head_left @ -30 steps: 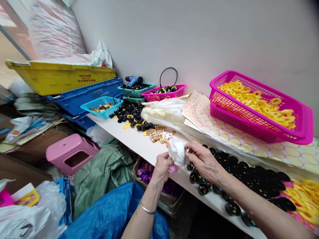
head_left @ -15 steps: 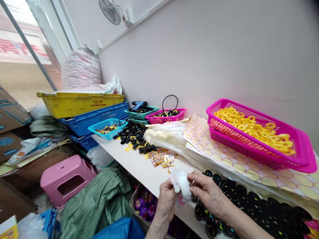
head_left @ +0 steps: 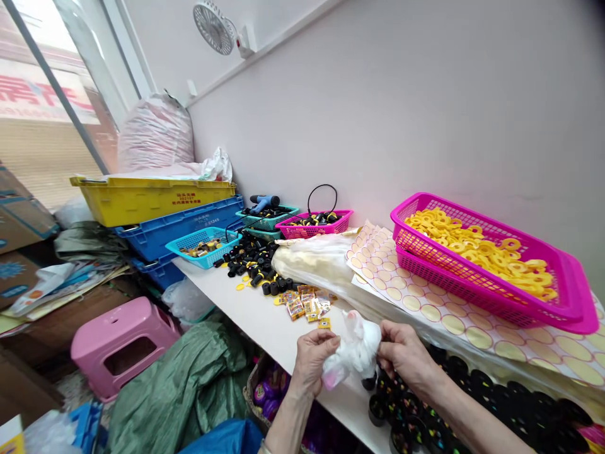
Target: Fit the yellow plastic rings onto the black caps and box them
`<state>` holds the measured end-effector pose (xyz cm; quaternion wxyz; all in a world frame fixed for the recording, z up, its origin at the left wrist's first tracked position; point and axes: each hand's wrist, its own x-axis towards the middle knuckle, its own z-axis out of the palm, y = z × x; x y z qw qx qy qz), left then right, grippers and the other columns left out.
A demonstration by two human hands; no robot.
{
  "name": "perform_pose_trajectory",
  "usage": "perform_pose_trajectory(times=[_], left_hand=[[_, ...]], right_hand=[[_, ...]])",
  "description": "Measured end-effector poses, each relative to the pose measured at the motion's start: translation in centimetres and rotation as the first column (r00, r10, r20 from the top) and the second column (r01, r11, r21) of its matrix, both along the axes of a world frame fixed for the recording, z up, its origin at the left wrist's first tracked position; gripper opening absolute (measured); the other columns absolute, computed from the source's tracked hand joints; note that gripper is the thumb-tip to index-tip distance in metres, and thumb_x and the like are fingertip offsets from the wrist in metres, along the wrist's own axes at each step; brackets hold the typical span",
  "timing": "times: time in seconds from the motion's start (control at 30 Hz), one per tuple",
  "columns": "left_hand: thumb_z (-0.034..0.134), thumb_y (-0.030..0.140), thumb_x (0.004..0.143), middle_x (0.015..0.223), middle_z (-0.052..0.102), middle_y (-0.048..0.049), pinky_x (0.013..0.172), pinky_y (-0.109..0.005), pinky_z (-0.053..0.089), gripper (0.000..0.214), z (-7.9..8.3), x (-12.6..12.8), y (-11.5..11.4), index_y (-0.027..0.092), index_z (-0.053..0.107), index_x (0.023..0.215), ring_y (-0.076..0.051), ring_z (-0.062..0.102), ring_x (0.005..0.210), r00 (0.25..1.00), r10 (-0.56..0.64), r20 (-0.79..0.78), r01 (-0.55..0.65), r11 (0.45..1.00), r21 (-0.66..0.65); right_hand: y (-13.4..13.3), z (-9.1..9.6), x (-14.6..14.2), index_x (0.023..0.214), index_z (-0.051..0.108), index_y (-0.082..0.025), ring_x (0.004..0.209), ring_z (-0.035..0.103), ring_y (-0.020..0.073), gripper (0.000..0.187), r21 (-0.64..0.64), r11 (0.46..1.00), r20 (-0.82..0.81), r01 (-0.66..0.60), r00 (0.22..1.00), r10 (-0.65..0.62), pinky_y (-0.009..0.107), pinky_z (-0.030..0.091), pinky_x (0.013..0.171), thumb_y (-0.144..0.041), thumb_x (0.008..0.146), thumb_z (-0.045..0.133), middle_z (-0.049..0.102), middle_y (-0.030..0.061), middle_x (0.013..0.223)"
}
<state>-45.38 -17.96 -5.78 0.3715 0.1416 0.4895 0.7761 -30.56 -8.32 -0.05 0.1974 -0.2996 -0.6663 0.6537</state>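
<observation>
Both my hands hold a small crumpled white plastic bag (head_left: 353,352) over the front edge of the white table (head_left: 265,318). My left hand (head_left: 312,359) pinches its left side, where something pink shows at the bottom. My right hand (head_left: 406,354) grips its right side. Small black round caps (head_left: 477,394) with coloured dots lie on the table just below and right of my hands. Small yellow packets (head_left: 306,306) lie just beyond the bag.
A pink basket (head_left: 491,296) of yellow rings sits on sheets of round stickers (head_left: 425,296) at right. Black parts (head_left: 253,261), teal (head_left: 201,243) and pink baskets (head_left: 314,224) lie farther back. Yellow (head_left: 151,198) and blue crates (head_left: 189,224), a pink stool (head_left: 120,343) and green sacking (head_left: 189,384) stand at left.
The view tilted up from the table to show the wall and fan. My hands have shifted slightly right and pulled the white bag out wider between them.
</observation>
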Motion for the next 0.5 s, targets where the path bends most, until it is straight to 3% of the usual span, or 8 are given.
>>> perform_pose_trajectory(times=[0.13,0.23,0.33,0.4,0.5], left_hand=[[0.081,0.025,0.047,0.062,0.059,-0.0008,0.053,-0.022,0.040,0.031,-0.3,-0.5,0.6,0.011,0.067,0.071,-0.009,0.050,0.053,0.992,0.037,-0.117,-0.037,0.999,0.004],[0.084,0.017,0.037,0.075,0.061,-0.0008,0.054,-0.021,0.040,0.052,0.5,0.3,0.4,0.014,0.069,0.087,-0.010,0.051,0.059,0.928,-0.123,-0.352,0.101,0.992,-0.079],[0.083,0.013,0.037,0.073,0.062,-0.0008,0.060,-0.021,0.042,0.043,1.8,0.3,0.3,0.014,0.070,0.078,-0.013,0.053,0.066,0.836,-0.237,-0.495,0.175,0.970,-0.168],[0.081,0.014,0.042,0.072,0.063,-0.0010,0.063,-0.022,0.044,0.036,2.5,-0.7,0.6,0.014,0.069,0.076,-0.013,0.055,0.068,0.875,-0.165,-0.456,0.127,0.985,-0.113],[0.080,0.011,0.044,0.082,0.066,-0.0026,0.067,-0.025,0.048,0.044,2.6,-4.1,1.2,0.014,0.065,0.086,-0.015,0.059,0.072,0.970,0.055,-0.236,-0.037,0.996,0.079]], right_hand=[[0.5,-1.5,-0.5,0.057,0.041,-0.020,0.033,0.034,0.0075,0.005,-0.105,0.985,-0.036,0.137,0.989,-0.142,0.020,0.028,0.036,-0.018,0.055,0.045,0.042,-0.0071,0.037],[1.0,-2.0,-0.7,0.058,0.041,-0.020,0.035,0.037,0.0082,0.004,-0.111,0.976,-0.019,0.186,0.982,-0.190,0.021,0.030,0.038,-0.020,0.057,0.045,0.044,-0.0063,0.040],[1.5,-1.0,-0.1,0.068,0.047,-0.018,0.044,0.045,0.0104,0.007,-0.010,0.995,0.018,0.099,0.995,-0.099,0.023,0.036,0.046,-0.020,0.061,0.047,0.050,-0.0045,0.049],[1.6,0.2,1.1,0.081,0.051,-0.017,0.051,0.048,0.0118,0.017,0.128,0.990,0.073,0.056,0.995,-0.066,0.024,0.038,0.051,-0.022,0.064,0.051,0.051,-0.0043,0.054],[1.4,1.3,4.1,0.090,0.053,-0.020,0.059,0.050,0.0140,0.022,0.313,0.950,0.152,0.006,0.987,-0.057,0.026,0.039,0.055,-0.028,0.069,0.054,0.053,-0.0027,0.061]])
